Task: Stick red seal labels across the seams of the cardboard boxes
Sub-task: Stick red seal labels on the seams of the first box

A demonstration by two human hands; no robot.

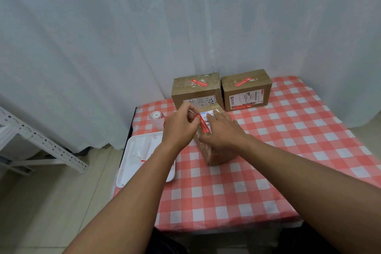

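Two brown cardboard boxes at the back of the red-and-white checked surface already wear red seals: the left rear box and the right rear box. The third, nearer brown cardboard box is being sealed now. The left hand pinches one end of a red seal label strip in its fingers, while the right hand presses flat on the box top. Smoothing the strip down remains. A white plastic tray and a label roll lie to the left.
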